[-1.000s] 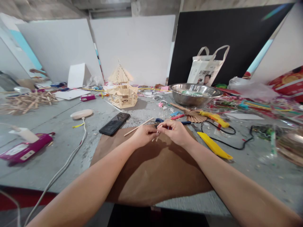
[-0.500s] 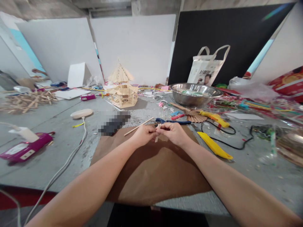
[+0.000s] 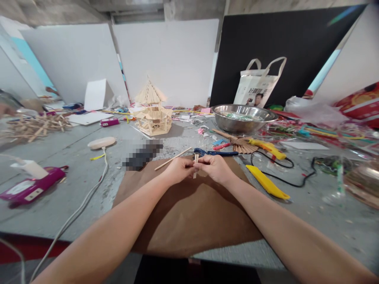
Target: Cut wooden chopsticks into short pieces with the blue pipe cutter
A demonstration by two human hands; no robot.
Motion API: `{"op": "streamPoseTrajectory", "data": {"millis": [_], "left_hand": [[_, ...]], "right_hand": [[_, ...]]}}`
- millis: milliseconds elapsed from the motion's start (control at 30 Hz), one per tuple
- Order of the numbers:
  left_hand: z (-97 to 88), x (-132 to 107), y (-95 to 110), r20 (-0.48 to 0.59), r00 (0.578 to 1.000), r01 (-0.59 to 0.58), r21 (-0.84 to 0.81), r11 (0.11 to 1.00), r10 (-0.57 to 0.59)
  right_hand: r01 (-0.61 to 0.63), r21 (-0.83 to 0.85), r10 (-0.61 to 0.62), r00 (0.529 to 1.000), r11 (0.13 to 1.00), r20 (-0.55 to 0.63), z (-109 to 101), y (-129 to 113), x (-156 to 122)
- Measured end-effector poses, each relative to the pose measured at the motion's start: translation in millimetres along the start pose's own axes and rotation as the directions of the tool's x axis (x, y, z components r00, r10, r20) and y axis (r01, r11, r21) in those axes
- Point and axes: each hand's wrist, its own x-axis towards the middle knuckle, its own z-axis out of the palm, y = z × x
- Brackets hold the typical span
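Note:
My left hand (image 3: 177, 170) and my right hand (image 3: 215, 167) meet over a brown paper sheet (image 3: 189, 213) on the grey table. Both pinch a few short wooden sticks (image 3: 195, 165), held together and nearly upright between the fingertips. A long thin wooden stick (image 3: 173, 158) lies on the paper's far edge just beyond my left hand. Blue-handled scissors (image 3: 214, 152) lie right behind my right hand.
A stick-built pavilion model (image 3: 152, 108) stands at the back centre. A steel bowl (image 3: 244, 117), a yellow glue gun (image 3: 268, 148) with black cord, a yellow knife (image 3: 268, 182) and craft clutter fill the right. A pink device (image 3: 31, 186), a white cable (image 3: 89, 193) and a stick pile (image 3: 34, 126) lie left.
The short sticks have been gathered and turned more upright between my fingertips. My right hand has shifted slightly left toward my left hand. The arms otherwise stay in place.

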Motion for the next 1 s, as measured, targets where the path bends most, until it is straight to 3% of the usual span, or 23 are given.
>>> {"op": "streamPoseTrajectory", "data": {"millis": [200,333,500,667,733,867,933,1000], "left_hand": [[0.0,-2,3,-0.018,0.998,-0.067,0.075,0.995,0.068],[4.7,-3,4,-0.05,0.982,-0.172,0.159,0.972,0.182],[10.2,-5,5,-0.057,0.971,-0.216,0.2,0.956,0.232],[10.4,-6,8,-0.053,0.957,-0.267,0.216,0.939,0.285],[4.9,-4,7,-0.086,0.968,-0.202,0.3,0.932,0.237],[-21.0,0,-4,-0.21,0.977,0.089,0.551,0.83,0.035],[-35.9,0,-11,-0.279,0.951,0.288,0.632,0.72,-0.136],[-46.7,0,-16,-0.319,0.898,0.44,0.662,0.607,-0.303]], "right_hand": [[0.072,-0.051,-0.074,0.997,0.996,-0.034,-1,5,0],[0.093,0.037,-0.09,0.992,0.995,-0.084,-5,9,1],[0.04,0.137,-0.023,0.992,0.99,-0.122,-6,13,3],[-0.08,0.021,0.082,0.982,0.997,-0.169,-4,21,4],[-0.096,-0.099,0.076,0.98,0.99,-0.184,-4,23,3],[0.01,-0.385,-0.078,0.984,0.923,-0.161,-3,21,1],[0.071,-0.494,-0.133,0.987,0.867,-0.091,-3,19,0],[0.105,-0.563,-0.144,0.989,0.82,-0.025,-2,17,-2]]}}
